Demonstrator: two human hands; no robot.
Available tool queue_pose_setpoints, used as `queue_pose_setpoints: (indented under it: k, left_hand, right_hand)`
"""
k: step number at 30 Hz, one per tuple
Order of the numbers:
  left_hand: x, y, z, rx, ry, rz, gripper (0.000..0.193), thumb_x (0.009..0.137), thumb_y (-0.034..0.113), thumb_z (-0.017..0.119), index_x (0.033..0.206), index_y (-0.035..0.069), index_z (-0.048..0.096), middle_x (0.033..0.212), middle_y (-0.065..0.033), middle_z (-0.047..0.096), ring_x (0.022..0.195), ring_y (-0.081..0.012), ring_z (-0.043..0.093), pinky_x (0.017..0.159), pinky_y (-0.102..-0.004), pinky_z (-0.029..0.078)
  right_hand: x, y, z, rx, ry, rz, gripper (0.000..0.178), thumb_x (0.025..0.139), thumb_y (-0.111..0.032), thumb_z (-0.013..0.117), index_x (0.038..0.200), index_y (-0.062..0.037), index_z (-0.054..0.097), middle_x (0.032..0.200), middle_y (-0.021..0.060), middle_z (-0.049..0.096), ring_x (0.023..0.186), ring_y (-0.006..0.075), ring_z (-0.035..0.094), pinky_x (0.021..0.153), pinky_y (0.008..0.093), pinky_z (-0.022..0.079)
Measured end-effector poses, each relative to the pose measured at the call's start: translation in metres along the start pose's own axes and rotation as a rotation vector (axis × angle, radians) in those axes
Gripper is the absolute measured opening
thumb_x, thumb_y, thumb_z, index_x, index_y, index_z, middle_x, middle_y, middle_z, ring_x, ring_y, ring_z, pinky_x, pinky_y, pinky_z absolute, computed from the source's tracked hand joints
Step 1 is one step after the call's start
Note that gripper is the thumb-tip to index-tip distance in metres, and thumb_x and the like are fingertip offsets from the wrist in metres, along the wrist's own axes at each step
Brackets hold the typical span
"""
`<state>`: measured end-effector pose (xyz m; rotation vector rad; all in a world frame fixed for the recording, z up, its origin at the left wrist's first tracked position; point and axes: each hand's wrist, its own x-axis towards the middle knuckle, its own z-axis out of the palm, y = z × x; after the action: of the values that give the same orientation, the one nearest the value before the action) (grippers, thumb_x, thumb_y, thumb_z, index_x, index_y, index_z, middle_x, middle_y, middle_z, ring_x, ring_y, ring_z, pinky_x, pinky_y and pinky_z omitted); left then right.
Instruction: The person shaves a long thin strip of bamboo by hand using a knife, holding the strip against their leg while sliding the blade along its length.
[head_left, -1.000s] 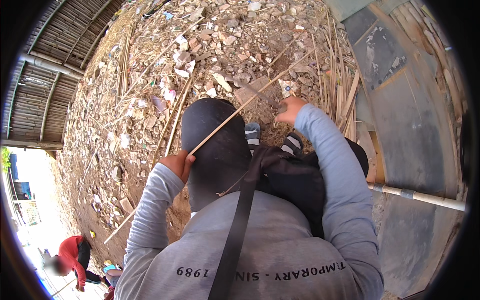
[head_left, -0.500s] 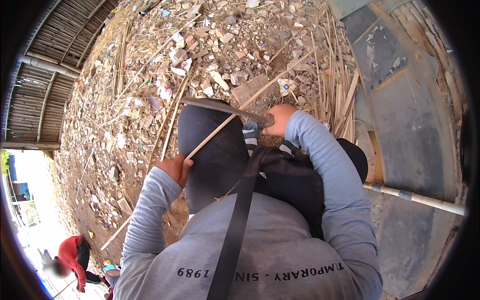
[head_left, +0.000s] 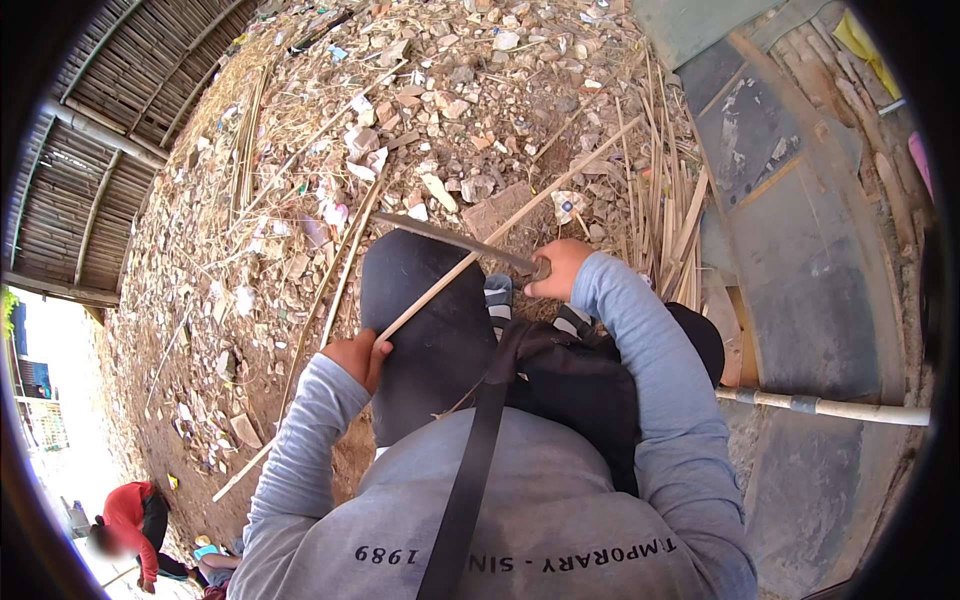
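My left hand (head_left: 358, 358) is closed around a long, thin bamboo strip (head_left: 562, 186), beside my left knee. The strip slants up and right across the dark trouser leg, and its near end (head_left: 240, 474) shows past my left forearm. In my right hand (head_left: 562, 268) is the handle of a long-bladed knife (head_left: 440, 233), in front of my feet. Its blade points left and crosses the strip just beyond the knee; whether the edge bites into the strip I cannot tell.
Rubble and litter cover the ground (head_left: 300, 265). Split bamboo strips (head_left: 672, 190) lie in a heap at right, beside dark flat panels (head_left: 815, 270) and a pale pole (head_left: 850, 409). A slatted bamboo wall (head_left: 75, 190) stands far left. A person in red (head_left: 132, 520) bends over at lower left.
The view has shifted slightly. The knife's handle end and my right hand sit a little nearer to me, and the blade slants more. Both hands keep their hold.
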<state>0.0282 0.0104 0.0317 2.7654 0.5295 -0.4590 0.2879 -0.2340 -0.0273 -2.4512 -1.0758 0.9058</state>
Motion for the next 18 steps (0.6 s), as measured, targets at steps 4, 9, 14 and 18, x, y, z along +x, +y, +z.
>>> queue_pose_setpoints:
  k: [4, 9, 14, 18]
  left_hand:
    - [0.0, -0.006, 0.007, -0.052, 0.056, 0.057, 0.042, 0.096, 0.039, 0.042, 0.083, 0.0, 0.051, 0.062, -0.0253, 0.057, 0.067, -0.0466, 0.059, 0.059, -0.0519, 0.045]
    - [-0.003, -0.006, 0.004, -0.052, 0.066, 0.111, 0.041, 0.096, 0.038, 0.045, 0.08, 0.0, 0.049, 0.059, -0.0244, 0.055, 0.063, -0.0457, 0.058, 0.058, -0.0516, 0.045]
    - [-0.001, -0.006, 0.01, -0.034, 0.097, 0.101, 0.037, 0.094, 0.038, 0.049, 0.081, 0.003, 0.053, 0.06, -0.0229, 0.058, 0.06, -0.0435, 0.059, 0.054, -0.05, 0.046]
    - [0.006, -0.006, 0.012, -0.003, 0.093, 0.102, 0.038, 0.094, 0.039, 0.048, 0.082, 0.004, 0.053, 0.06, -0.0224, 0.058, 0.061, -0.0434, 0.06, 0.054, -0.0501, 0.047]
  right_hand:
    - [-0.003, -0.003, -0.001, 0.034, 0.078, -0.094, 0.048, 0.067, -0.046, 0.074, 0.093, -0.0057, 0.068, 0.083, 0.0183, 0.067, 0.084, 0.0357, 0.064, 0.077, 0.0409, 0.05]
    - [-0.007, -0.015, -0.007, -0.017, 0.121, -0.116, 0.049, 0.068, -0.045, 0.073, 0.095, -0.0049, 0.067, 0.084, 0.0199, 0.066, 0.082, 0.038, 0.064, 0.077, 0.0418, 0.051]
    - [0.007, -0.014, 0.01, 0.098, 0.108, -0.126, 0.05, 0.068, -0.043, 0.073, 0.096, -0.0024, 0.067, 0.084, 0.0208, 0.066, 0.082, 0.0372, 0.064, 0.077, 0.0404, 0.051]
    - [0.018, 0.018, 0.008, 0.226, 0.084, 0.017, 0.046, 0.066, -0.038, 0.074, 0.095, -0.0025, 0.067, 0.082, 0.0189, 0.066, 0.08, 0.0338, 0.065, 0.076, 0.0374, 0.05]
